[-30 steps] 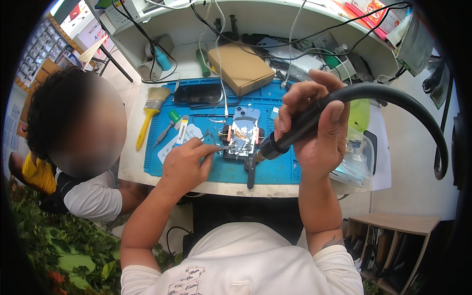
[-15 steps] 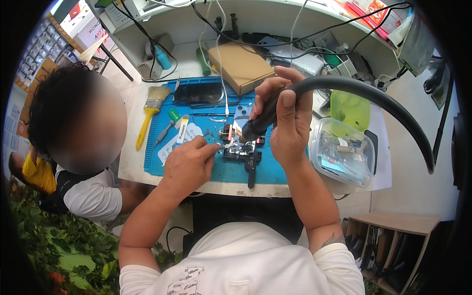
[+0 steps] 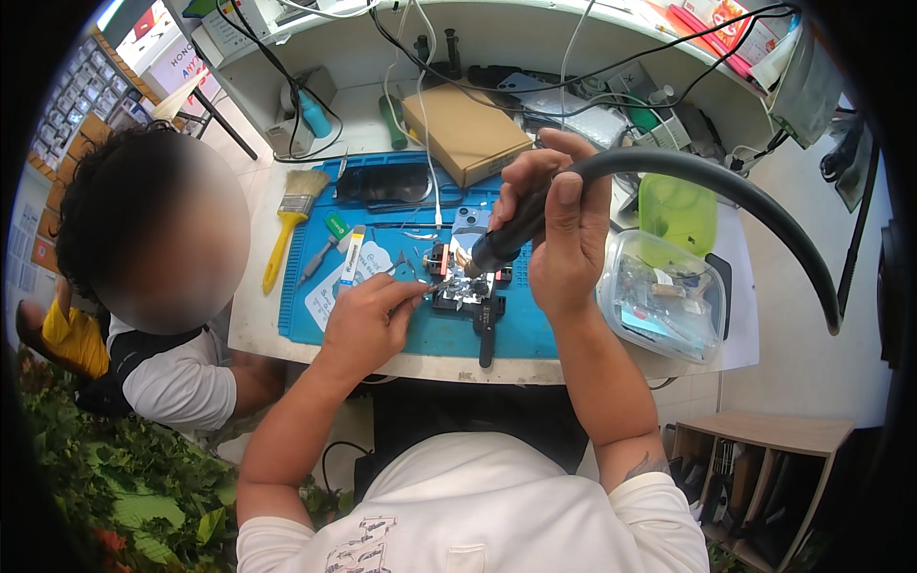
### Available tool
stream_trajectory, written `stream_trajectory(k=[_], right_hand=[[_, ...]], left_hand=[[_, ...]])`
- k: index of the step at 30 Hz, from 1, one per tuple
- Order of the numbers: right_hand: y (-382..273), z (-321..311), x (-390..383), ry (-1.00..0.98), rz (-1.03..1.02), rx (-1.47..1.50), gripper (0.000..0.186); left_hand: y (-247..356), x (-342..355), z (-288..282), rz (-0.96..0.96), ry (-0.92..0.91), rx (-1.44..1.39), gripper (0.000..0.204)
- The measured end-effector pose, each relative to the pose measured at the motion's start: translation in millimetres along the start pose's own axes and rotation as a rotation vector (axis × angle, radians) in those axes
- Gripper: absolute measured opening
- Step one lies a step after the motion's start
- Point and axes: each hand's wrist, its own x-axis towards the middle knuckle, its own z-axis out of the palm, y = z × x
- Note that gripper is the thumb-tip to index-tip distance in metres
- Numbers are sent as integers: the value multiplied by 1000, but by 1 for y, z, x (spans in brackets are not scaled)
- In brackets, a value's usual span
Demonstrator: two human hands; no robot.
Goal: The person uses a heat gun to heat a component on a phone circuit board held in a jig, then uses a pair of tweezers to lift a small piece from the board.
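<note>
My right hand is wrapped round the black handle of a hot air gun, whose nozzle points down and left. Below the nozzle, a small board partly covered in shiny foil sits in a black clamp holder. With thumb and fingers pinched, my left hand grips thin tweezers, mostly hidden by the fingers. Their tip reaches the left edge of the foil, though exact contact is too small to tell. A blue phone back with camera rings lies just behind the holder.
A blue mat covers the bench. Left lie a yellow-handled brush and a green-topped screwdriver. A cardboard box stands behind. Right is a clear plastic tub. The thick hose arches rightward. A person sits close at left.
My left fingers have closed into a tighter pinch and the tweezers' tip now shows at the foil. My right hand and the hot air gun have barely moved.
</note>
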Motion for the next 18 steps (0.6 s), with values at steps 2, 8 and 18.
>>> stream_trajectory(k=[2,8,18], right_hand=[[1,-1,0,-2,-1,5,44],[3,0,-1,-11,7,-3,43],[2,0,-2,-18,4,-24,43]], left_hand=[[-1,-1,2,-1,3,-9,20],[-4,-3,6,56,83,3,24],[-14,-10,13,162,155,68,35]])
